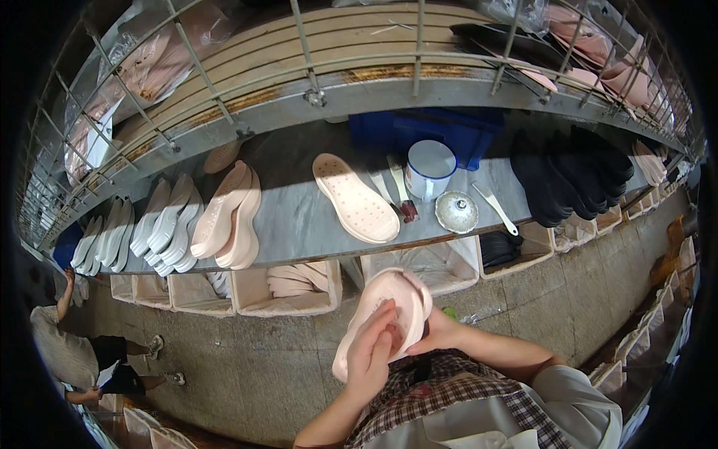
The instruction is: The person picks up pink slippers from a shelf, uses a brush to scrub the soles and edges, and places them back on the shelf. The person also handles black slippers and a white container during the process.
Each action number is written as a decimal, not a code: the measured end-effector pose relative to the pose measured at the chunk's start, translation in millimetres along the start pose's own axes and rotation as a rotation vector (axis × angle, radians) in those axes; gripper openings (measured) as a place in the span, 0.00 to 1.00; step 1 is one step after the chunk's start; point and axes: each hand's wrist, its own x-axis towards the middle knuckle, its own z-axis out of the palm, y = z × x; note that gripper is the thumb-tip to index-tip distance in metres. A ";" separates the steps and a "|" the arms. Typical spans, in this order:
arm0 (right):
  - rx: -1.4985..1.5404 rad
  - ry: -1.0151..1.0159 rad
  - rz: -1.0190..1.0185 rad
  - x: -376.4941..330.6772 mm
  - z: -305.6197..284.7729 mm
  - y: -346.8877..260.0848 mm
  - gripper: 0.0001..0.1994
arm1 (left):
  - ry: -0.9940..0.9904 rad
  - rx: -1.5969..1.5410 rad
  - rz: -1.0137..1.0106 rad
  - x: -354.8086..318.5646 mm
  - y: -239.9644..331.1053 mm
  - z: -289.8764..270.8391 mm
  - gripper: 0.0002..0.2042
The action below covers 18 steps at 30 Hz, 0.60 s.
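In front of my body I hold pale pink shoe soles (366, 318), apparently two laid together, tilted upright. My left hand (369, 352) presses its fingers and thumb along the face of the front sole. From the right side my right hand (431, 334) grips the soles, with most of its fingers hidden behind them. Nearest beyond my hands, a single pale pink sole (355, 198) with small holes lies on the grey worktable (292, 217). Brushes (404, 198), a white enamel mug (430, 170) and a metal lid (456, 212) are to its right.
White soles (168, 224) and pink soles (228, 217) stand at left, black soles (568, 176) at right. Lined bins (284, 307) sit under the table edge. A wire-mesh shelf (314, 97) overhangs the table. Another person (75, 337) stands at the far left.
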 end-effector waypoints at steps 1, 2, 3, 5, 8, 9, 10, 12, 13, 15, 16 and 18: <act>0.176 0.017 0.045 -5.2 -2.4 0.6 0.52 | -0.068 0.115 0.013 2.8 4.5 -3.8 0.16; 0.374 0.003 0.085 -7.9 -2.9 2.6 0.49 | -0.126 0.246 0.018 4.3 10.3 -7.0 0.16; 0.571 -0.020 0.098 -9.8 -4.1 4.0 0.46 | -0.149 0.354 0.053 5.8 15.9 -9.0 0.17; 0.745 -0.042 0.107 -12.4 -8.5 5.4 0.43 | -0.168 0.603 0.107 7.6 25.2 -10.1 0.20; 0.821 -0.113 0.081 -20.4 -15.4 3.5 0.41 | -0.004 0.834 0.053 5.9 29.5 -5.5 0.39; 0.822 -0.150 0.052 -24.8 -17.3 1.9 0.41 | 0.076 0.903 0.035 4.8 27.9 -1.9 0.44; 0.847 -0.153 0.064 -32.8 -20.4 -1.0 0.42 | -0.029 0.593 -0.203 4.4 25.0 2.1 0.42; 0.821 -0.190 0.057 -47.8 -27.9 -6.4 0.41 | -0.156 0.028 -0.362 1.3 16.8 19.3 0.39; 0.808 -0.207 0.051 -57.5 -32.8 -9.0 0.41 | -0.201 -0.222 -0.481 -1.6 14.1 29.4 0.38; 0.714 -0.075 -0.027 -83.9 -48.3 -14.2 0.37 | -0.144 -0.379 -0.491 -6.7 12.4 54.0 0.37; 0.677 -0.007 -0.058 -96.3 -57.2 -13.6 0.35 | -0.111 -0.441 -0.518 -9.2 13.3 67.8 0.37; 0.357 0.083 0.018 -119.8 -93.6 -7.4 0.26 | -0.033 -0.346 -0.387 -13.9 17.0 96.1 0.36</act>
